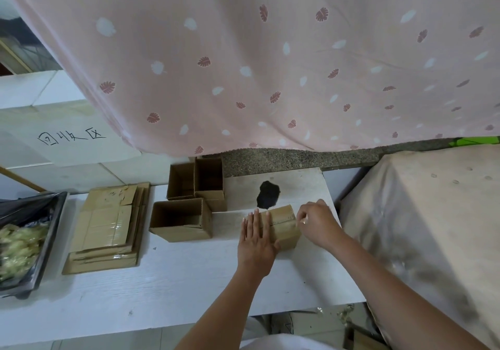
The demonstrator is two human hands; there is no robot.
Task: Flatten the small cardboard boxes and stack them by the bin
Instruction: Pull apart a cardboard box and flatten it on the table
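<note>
**Both hands on a taped box at the right of the worktop**

A closed small cardboard box [281, 226] is sitting on the white worktop [162, 282], toward its right side, just in front of a black blotch [267, 194] on the surface. The left hand [257, 241] is lying flat across the box's left part, its fingers [255, 219] straight and close together, pressing down on the top. The right hand [318, 222] is working at the box's right end, its fingers [303, 218] curled and pinched together at the edge where clear tape is running across the top; whether they are actually gripping the tape end cannot be told.

To the left of this box, three open boxes are standing with their mouths up: one nearer box [181, 219] sitting apart, and two more [196, 180] touching each other behind it, close to the hanging pink leaf-printed curtain [270, 52].

Further left, a stack of flattened boxes [108, 228] is lying on the worktop, several layers deep and slightly fanned. Just beside the stack, at the left edge, a bin [51, 230] lined with a black bag is holding pale crumpled scraps. Behind them a white sheet [71, 137] is bearing handwritten characters. On the right, a cloth-covered surface [433, 214] is standing beside the worktop.
</note>
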